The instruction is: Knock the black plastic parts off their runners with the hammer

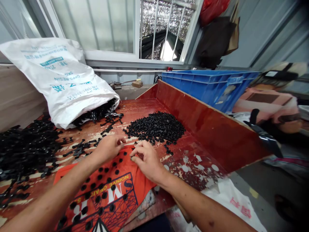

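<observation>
An orange-red printed cloth lies on the worn red table in front of me, with small round black pieces spread over it in loose rows. Over its far edge, my left hand has its fingers curled in; whatever they grip is hidden. My right hand is beside it, thumb and fingers pinched, with a small dark piece showing at the tips. Just beyond both hands rises a heap of small black plastic pieces. Longer bone-shaped black parts are scattered to the left of my left hand.
A white resin sack spills black parts at the back left, beside a large black pile. A red board walls the table's right side. Behind it stand a blue crate and a blurred person.
</observation>
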{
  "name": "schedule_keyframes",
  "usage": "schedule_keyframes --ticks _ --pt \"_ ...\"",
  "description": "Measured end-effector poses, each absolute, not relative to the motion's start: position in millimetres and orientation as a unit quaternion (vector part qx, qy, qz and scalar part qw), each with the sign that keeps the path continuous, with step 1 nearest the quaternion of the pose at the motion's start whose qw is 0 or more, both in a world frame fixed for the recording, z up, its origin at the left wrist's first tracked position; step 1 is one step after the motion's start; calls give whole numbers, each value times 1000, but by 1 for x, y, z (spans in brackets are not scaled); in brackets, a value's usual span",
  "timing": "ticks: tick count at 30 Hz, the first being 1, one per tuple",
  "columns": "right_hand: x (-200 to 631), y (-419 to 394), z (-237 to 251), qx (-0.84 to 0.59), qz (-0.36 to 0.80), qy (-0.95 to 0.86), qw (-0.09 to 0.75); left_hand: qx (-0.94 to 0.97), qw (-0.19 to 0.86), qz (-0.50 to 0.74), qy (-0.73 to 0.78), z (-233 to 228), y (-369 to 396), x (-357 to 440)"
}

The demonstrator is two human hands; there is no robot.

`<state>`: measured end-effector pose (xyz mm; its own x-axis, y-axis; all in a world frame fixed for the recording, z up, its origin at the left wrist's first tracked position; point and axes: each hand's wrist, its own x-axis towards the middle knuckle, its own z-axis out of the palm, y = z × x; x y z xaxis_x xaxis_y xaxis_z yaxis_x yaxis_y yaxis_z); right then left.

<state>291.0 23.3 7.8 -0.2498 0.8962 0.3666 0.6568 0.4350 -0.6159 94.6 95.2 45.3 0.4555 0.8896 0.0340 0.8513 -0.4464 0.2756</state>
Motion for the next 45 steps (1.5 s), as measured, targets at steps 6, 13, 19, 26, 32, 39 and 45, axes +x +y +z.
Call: schedule_keyframes --ticks 6,13,19,26,32,39,45 --pt "275 24 -12 -505 140 -794 308 872 131 43 470 19 127 130" --pt "310 40 -5 -517 123 -822 207 878 136 26 457 1 133 150" --pt "337 99 0 -583 118 -798 96 853 123 72 502 24 138 135" --pt "325 120 9 -595 128 -792 -44 834 173 105 513 54 118 121" --pt "323 118 15 -609 111 -781 -82 804 221 91 545 59 50 103" --pt "314 121 10 -649 89 -754 -49 856 57 6 514 16 -9 116" --pt "326 112 14 -654 85 -748 66 890 2 21 456 -7 -32 111"
